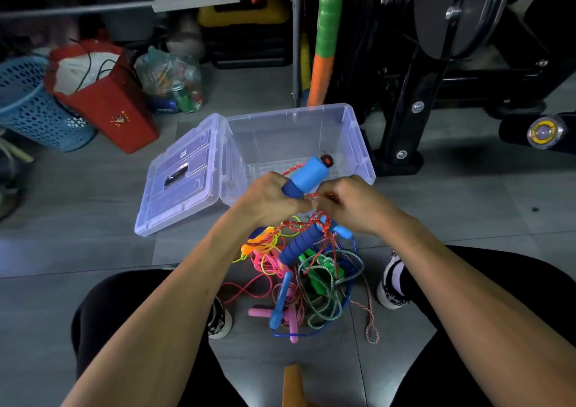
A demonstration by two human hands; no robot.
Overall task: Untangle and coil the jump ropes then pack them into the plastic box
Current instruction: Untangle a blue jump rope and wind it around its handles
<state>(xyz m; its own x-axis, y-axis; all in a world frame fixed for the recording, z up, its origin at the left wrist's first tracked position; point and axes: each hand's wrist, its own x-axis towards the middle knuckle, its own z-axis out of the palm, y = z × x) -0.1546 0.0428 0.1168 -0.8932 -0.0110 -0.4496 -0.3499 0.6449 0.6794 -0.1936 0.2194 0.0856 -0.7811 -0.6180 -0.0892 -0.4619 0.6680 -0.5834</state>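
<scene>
Two hands meet above the floor, in front of the box. Far left stands a blue basket, then a red bag and a clear sack of bottles. Next lies the lid, flat on the floor and touching the left wall of the clear plastic box, which stands open and upright.

Left hand is curled round the dark end of a blue handle, whose light blue part points up and right over the box's near rim. Red rope runs from that handle down between both hands. Right hand pinches this red rope just beside the left hand's fingers.

Below the hands a second blue handle hangs tilted in the red rope, over the rope pile on the floor between the person's shoes: yellow, pink, green, blue and red-white cords tangled together, with pink and green handles among them. Right of the box stands a black frame.
</scene>
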